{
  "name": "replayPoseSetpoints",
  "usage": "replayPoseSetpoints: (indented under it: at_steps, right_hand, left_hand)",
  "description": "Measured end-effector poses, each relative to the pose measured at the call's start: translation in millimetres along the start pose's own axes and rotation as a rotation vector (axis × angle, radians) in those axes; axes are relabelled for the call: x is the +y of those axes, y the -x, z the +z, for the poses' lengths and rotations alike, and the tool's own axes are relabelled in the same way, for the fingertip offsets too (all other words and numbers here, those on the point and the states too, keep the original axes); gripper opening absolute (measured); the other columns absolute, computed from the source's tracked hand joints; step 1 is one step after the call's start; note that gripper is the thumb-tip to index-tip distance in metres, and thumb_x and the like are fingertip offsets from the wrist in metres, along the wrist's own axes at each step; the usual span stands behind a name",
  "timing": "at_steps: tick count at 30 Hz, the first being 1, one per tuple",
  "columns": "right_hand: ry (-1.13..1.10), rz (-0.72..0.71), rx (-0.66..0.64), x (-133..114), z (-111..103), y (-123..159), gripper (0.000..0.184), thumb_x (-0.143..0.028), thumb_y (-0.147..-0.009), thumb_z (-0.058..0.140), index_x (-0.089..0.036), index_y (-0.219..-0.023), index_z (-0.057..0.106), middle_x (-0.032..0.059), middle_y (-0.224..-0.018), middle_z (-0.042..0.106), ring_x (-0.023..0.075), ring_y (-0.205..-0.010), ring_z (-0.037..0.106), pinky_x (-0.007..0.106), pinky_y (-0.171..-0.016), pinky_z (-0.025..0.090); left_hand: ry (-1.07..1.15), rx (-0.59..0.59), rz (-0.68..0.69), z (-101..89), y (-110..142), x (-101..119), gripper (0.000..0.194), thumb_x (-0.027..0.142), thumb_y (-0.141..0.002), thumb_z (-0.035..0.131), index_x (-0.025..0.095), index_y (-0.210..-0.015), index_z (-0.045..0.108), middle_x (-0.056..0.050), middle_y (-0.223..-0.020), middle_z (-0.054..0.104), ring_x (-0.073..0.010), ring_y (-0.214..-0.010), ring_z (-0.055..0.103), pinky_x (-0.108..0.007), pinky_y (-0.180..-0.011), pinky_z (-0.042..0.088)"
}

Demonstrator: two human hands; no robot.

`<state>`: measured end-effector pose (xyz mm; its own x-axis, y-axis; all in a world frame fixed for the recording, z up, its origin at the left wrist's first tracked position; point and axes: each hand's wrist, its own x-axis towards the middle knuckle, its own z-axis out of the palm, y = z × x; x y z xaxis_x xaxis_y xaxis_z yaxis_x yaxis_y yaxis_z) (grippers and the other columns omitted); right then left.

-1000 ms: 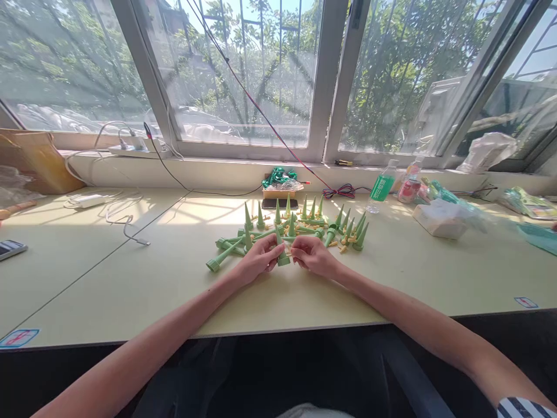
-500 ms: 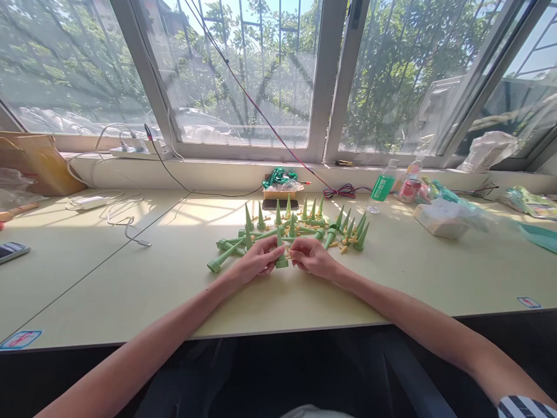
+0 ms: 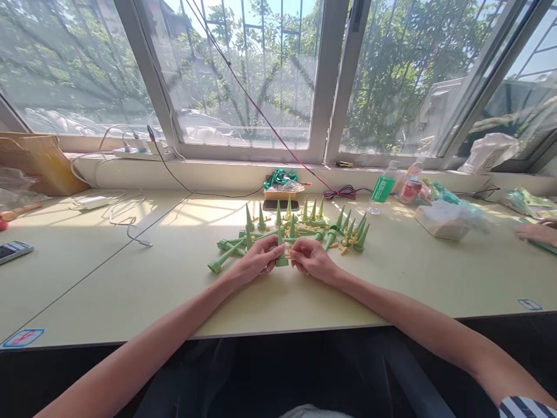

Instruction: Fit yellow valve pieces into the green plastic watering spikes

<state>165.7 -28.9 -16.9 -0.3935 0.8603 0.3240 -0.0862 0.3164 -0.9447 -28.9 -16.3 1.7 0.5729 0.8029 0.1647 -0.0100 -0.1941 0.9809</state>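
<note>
My left hand [image 3: 263,256] is closed around a green plant watering spike [image 3: 282,262], held upright with its wide base down. Just to its right, my right hand [image 3: 314,257] pinches a small yellow valve peg [image 3: 288,255] at the side of the spike. The fingertips partly hide the peg, so whether it sits in the spike I cannot tell. Behind my hands lie several more green spikes [image 3: 360,241], some standing and others on their sides. Small yellow pegs [image 3: 344,251] are scattered among them.
A phone [image 3: 281,205] lies before a small box of green cord [image 3: 281,180]. To the right stand a green-labelled bottle [image 3: 383,188] and a tissue pack [image 3: 441,220]. Another person's hand [image 3: 539,232] is at the right edge. White cables [image 3: 128,220] and a device [image 3: 15,251] lie left.
Another person's hand has come into view at the right edge. My hands, the spike and the peg stay almost in place; the whole view shifts slightly.
</note>
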Motion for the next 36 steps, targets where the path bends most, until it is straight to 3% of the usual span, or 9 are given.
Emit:
replayPoseSetpoints:
  at_steps: [9, 15, 24, 31, 36]
  right_hand:
    - [0.036, 0.003, -0.002, 2, 2, -2, 0.027, -0.041, -0.087, 0.061, -0.019, -0.074, 0.052, -0.0029, -0.059, 0.057, 0.0073, -0.039, 0.043, 0.02, -0.036, 0.033]
    - [0.194, -0.021, 0.022, -2, -1, -3, 0.029, -0.045, -0.089, 0.059, -0.019, -0.077, 0.052, -0.0024, -0.061, 0.057, 0.0084, -0.043, 0.047, 0.021, -0.041, 0.037]
    - [0.52, -0.128, 0.03, -15, -5, -2, 0.008, -0.027, -0.092, 0.057, -0.019, -0.091, 0.058, -0.0046, -0.058, 0.057, 0.0099, -0.046, 0.05, 0.024, -0.055, 0.041]
    - [0.59, -0.152, -0.023, -6, -8, -5, 0.01, -0.02, -0.087, 0.064, -0.017, -0.095, 0.061, -0.003, -0.064, 0.061, 0.0104, -0.051, 0.049, 0.024, -0.058, 0.041]
    - [0.634, -0.205, -0.069, -5, -8, -4, 0.009, -0.019, -0.085, 0.064, -0.017, -0.093, 0.065, -0.0013, -0.066, 0.06, 0.011, -0.056, 0.049, 0.024, -0.058, 0.039]
  left_hand:
    - [-0.057, -0.021, -0.017, -6.3, 1, 4, 0.032, 0.046, -0.088, 0.065, 0.016, -0.086, 0.054, 0.004, -0.07, 0.047, -0.0004, -0.039, 0.036, -0.015, -0.034, 0.021]
    - [-0.132, -0.014, 0.006, -9.2, -1, 8, 0.029, 0.044, -0.088, 0.063, 0.016, -0.092, 0.056, 0.0, -0.079, 0.056, -0.0032, -0.043, 0.046, -0.015, -0.035, 0.032]
    - [-0.196, 0.002, 0.014, -11.3, -3, 9, 0.035, 0.046, -0.087, 0.065, 0.014, -0.101, 0.059, -0.002, -0.079, 0.061, -0.0072, -0.048, 0.052, -0.018, -0.04, 0.045]
    - [-0.279, 0.007, 0.007, -17.4, -3, 5, 0.032, 0.043, -0.087, 0.064, 0.015, -0.104, 0.061, 0.0, -0.069, 0.056, -0.0106, -0.052, 0.054, -0.018, -0.041, 0.047]
    - [-0.367, 0.007, 0.05, -19.9, -3, 5, 0.033, 0.043, -0.089, 0.06, 0.015, -0.107, 0.062, -0.008, -0.088, 0.063, -0.0165, -0.072, 0.062, -0.019, -0.046, 0.051]
